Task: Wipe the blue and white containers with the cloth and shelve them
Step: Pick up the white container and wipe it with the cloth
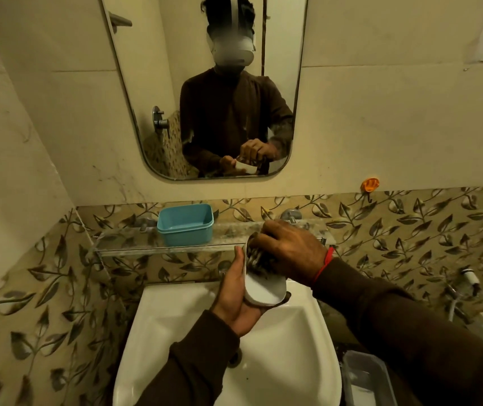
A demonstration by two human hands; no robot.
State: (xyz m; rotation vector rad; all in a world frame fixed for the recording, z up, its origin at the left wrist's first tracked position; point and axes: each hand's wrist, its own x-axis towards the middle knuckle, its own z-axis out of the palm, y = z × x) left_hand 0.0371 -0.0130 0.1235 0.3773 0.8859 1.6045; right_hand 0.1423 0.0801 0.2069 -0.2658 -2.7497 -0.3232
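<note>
Held tilted over sink (pixel 175 317), prob. to catch drips: white container (pixel 265 293) cradled in left hand (pixel 236 291), fingers wrapped under base & thumb up its side, w/ right hand (pixel 290 249) clenched on dark cloth (pixel 256 256) at its mouth; blue container (pixel 185 224) on glass shelf (pixel 134 244), looks done.

Person's clothing, head view.
Long dark-brown sleeves cover both arms to the wrists; a red thread band circles the wrist behind the right hand (pixel 291 250); left hand (pixel 236 297) bare.
</note>
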